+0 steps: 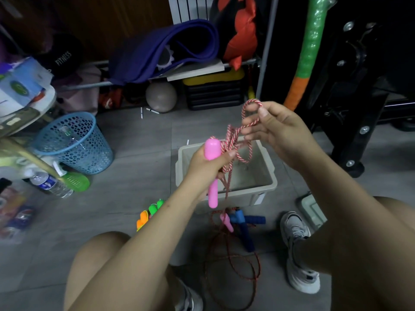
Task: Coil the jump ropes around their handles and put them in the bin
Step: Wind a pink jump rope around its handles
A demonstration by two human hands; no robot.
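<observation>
My left hand (pixel 207 168) grips a pink jump-rope handle (pixel 212 151) upright above the beige bin (pixel 267 189). Red-and-white rope (pixel 233 136) is looped around the handle's top. My right hand (pixel 276 129) pinches a loop of that rope (pixel 251 106) raised up and to the right of the handle. The rope's loose length hangs down to the floor, where its second pink handle (pixel 226 222) lies. Blue handles (pixel 246 230) of another rope lie beside it, with dark red cord (pixel 233 272) trailing between my feet. Green and orange handles (pixel 149 213) lie left of the bin.
A blue mesh basket (pixel 76 142) stands to the left, with a water bottle (pixel 50 185) and a green paddle (pixel 74 181) near it. A grey ball (pixel 161 96) and a black-and-yellow toolbox (pixel 214 90) sit under a shelf behind. A black equipment frame (pixel 359 108) stands right.
</observation>
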